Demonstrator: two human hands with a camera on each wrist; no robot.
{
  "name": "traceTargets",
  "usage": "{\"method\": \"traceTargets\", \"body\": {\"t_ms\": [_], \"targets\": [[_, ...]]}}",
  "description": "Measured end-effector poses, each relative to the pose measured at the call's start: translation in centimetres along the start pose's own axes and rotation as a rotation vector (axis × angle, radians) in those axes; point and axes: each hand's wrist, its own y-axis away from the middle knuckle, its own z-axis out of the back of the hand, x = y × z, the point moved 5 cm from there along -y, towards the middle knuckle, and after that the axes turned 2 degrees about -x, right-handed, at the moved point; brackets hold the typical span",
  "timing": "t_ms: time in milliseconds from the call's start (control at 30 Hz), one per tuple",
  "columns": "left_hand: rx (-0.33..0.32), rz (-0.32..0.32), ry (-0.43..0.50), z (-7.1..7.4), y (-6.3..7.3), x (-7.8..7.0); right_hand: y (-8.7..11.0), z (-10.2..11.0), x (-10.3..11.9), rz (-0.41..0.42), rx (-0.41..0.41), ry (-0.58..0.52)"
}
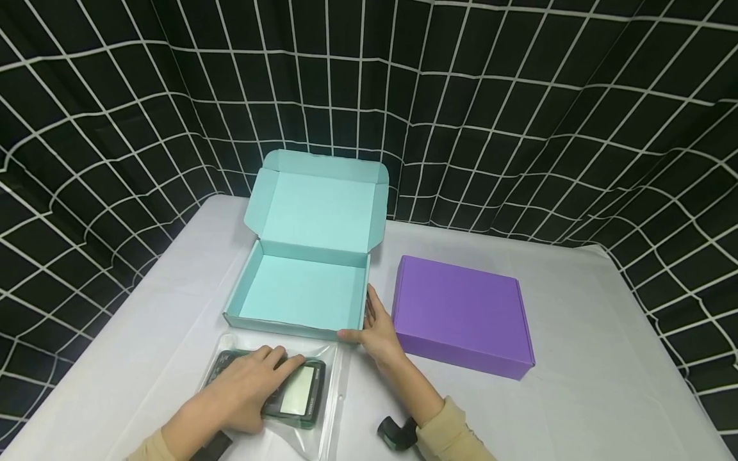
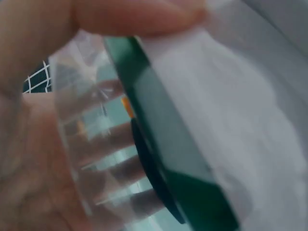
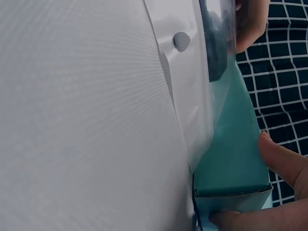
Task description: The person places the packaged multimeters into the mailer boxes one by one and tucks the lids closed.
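My left hand (image 1: 248,387) grips a dark device with green edges and a pale screen, which looks like a digital multimeter (image 1: 296,390), inside a clear zip bag (image 1: 331,410). In the left wrist view the thumb lies on one side of the bagged meter (image 2: 168,154), and the fingers show through the plastic on the other. Just beyond stands a teal cardboard box (image 1: 302,291) with its lid (image 1: 323,208) raised and nothing inside. My right hand (image 1: 377,330) holds the box's front right corner, thumb at the front wall and fingers along the right side.
A closed purple box (image 1: 464,314) lies to the right of the teal one on the white-covered table (image 1: 588,358). Black curtain (image 1: 484,102) with a white grid surrounds the table's back and sides. A black piece (image 1: 398,433) sits by the right wrist.
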Motion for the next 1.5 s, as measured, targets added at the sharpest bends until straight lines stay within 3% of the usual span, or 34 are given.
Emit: {"method": "traceTargets", "body": {"t_ms": [300,767,1067,1500], "targets": [[-0.044,-0.013,-0.099,0.0,0.3,0.2,0.1,-0.2,0.0,0.001,0.012,-0.007],[-0.15,-0.055,-0.098,1.0,2.4,-0.2,0.3,-0.3,0.0,-0.034,0.019,0.019],[-0.287,-0.068,-0.128,3.3,3.0,-0.6,0.3,-0.1,-0.1,-0.015,0.02,0.009],[-0.363,-0.102,-0.162,6.5,2.0,0.0,0.3,-0.1,-0.3,-0.025,0.035,0.007]]}}
